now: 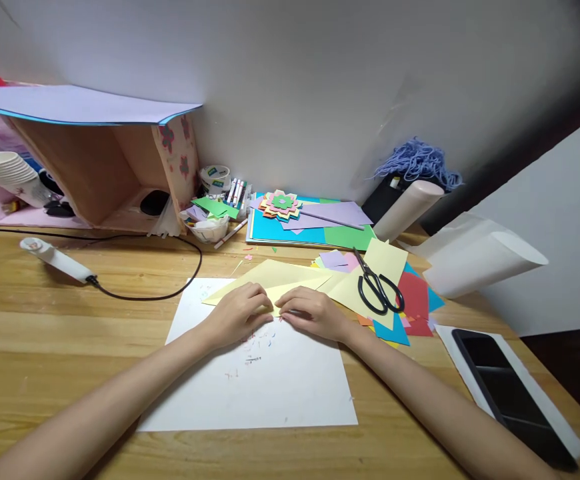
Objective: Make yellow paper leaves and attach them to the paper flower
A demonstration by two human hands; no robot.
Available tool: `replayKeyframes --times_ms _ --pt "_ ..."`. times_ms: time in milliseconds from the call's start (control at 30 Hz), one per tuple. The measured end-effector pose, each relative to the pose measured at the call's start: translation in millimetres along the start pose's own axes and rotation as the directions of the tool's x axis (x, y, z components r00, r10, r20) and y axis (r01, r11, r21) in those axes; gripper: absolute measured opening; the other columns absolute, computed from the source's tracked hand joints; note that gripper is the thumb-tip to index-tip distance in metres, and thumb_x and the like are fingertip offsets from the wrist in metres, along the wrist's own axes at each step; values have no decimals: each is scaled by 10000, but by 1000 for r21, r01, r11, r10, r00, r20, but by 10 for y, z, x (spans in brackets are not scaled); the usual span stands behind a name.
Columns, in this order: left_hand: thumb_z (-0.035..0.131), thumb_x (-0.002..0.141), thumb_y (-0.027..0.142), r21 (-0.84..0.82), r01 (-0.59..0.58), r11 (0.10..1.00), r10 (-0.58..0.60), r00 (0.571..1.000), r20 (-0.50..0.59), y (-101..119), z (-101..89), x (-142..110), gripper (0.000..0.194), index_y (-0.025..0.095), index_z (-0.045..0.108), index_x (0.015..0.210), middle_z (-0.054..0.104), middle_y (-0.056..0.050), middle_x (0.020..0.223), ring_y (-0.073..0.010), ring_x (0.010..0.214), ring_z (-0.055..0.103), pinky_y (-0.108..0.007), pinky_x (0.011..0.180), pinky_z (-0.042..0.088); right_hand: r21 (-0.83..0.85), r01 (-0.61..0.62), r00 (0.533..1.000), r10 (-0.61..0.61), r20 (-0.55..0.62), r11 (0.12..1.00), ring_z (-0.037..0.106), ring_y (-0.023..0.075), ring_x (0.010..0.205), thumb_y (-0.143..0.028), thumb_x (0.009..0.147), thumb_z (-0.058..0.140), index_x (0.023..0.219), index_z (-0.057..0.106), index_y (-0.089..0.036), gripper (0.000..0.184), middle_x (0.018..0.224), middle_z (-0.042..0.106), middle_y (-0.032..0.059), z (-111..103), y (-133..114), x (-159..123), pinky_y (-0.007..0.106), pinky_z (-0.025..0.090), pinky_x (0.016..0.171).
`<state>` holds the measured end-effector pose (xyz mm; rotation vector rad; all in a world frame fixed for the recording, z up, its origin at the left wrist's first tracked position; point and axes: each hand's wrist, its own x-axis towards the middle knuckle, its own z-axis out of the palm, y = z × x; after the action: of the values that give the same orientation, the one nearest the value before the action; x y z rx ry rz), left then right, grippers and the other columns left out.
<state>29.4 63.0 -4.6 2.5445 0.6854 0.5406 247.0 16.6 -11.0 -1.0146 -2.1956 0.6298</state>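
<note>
A folded sheet of pale yellow paper [270, 272] lies at the top of a large white sheet [270, 400] on the table. My left hand [240, 310] pinches the near edge of the yellow paper. Right beside it, my right hand [315, 312] grips the same edge, the fingertips of both hands nearly meeting. The fold makes a pointed flap on each side. Small coloured marks show on the white sheet below my hands. Black-handled scissors [377, 287] rest on more yellow paper [390, 260] to the right.
Coloured paper scraps [415, 300] spread under the scissors. Behind are a layered paper flower [281, 205] on stacked coloured sheets and a bowl of scraps [210, 227]. A white corded tool [63, 260] lies left, a phone [513, 393] right. Paper rolls [490, 263] stand at the far right.
</note>
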Motion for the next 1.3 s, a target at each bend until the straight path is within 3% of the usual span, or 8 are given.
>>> replayKeyframes --times_ms 467,700,1000,1300 --pt "498 859 297 7 40 999 -40 999 32 14 -17 29 134 186 571 867 561 -41 898 -168 841 512 -285 715 404 32 -151 989 150 8 988 537 183 968 -154 784 572 828 607 -221 87 1005 599 46 -53 -102 28 335 450 831" --pt "388 906 235 63 -102 993 97 992 76 30 9 1 213 183 595 919 615 -45 870 -143 800 546 -250 654 400 35 -208 978 208 -2 977 511 183 995 -126 765 584 800 592 -217 98 1011 562 38 -37 -113 26 345 425 865" --pt "398 897 242 302 -313 900 292 950 115 34 31 -40 221 198 595 988 617 -23 805 -132 718 553 -246 542 376 33 -234 970 236 -53 972 512 181 956 -114 755 579 767 583 -210 97 969 544 38 13 -136 31 359 427 857" --pt "418 873 201 373 -335 865 292 942 167 91 16 -28 163 183 569 932 605 -3 796 -128 686 523 -267 523 351 43 -229 971 231 -62 973 512 183 959 -115 760 577 767 586 -209 94 967 546 39 15 -114 21 362 424 857"
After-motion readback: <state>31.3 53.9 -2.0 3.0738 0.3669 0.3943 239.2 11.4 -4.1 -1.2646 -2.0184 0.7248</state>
